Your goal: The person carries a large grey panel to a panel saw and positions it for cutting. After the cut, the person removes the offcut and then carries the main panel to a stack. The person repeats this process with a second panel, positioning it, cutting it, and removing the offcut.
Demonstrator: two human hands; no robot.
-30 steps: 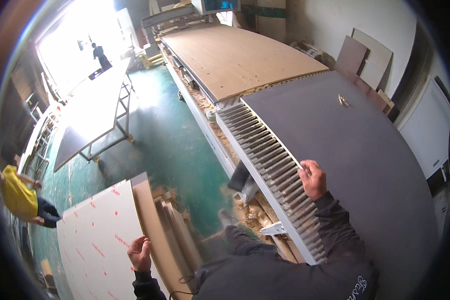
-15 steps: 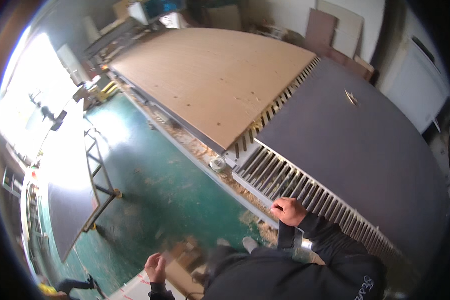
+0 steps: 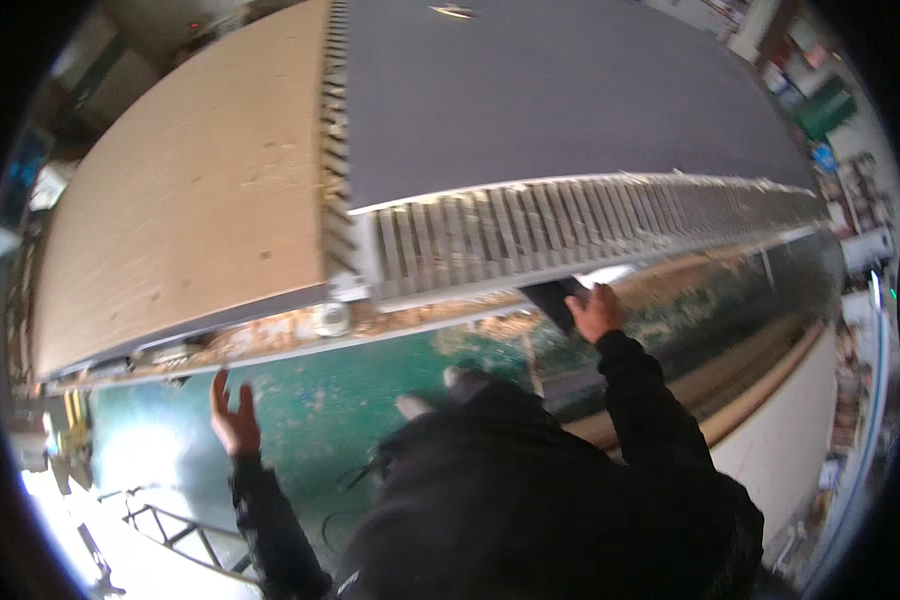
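My right hand [image 3: 596,314] is closed at the edge of a black flat panel [image 3: 550,298], which sticks out below the near side of a slatted machine bed [image 3: 490,235]; the fingers curl against the edge. My left hand [image 3: 234,415] hangs over the green floor with its fingers apart, holding nothing. Beyond the slats lies a large dark grey board [image 3: 570,95] with a pale edge. To its left is a wide tan board [image 3: 190,190], with a slatted gap between the two boards.
A small piece of wood scrap [image 3: 453,12] lies on the grey board. A round white knob-like part [image 3: 332,320] sits at the bed's near side amid sawdust. Below me is the green floor [image 3: 310,390]. A pale panel [image 3: 785,430] stands at the right, a dark metal frame [image 3: 185,535] at lower left.
My view has swung to the right. My left hand has risen and its fingers have spread. The right hand has shifted to the black panel's right edge.
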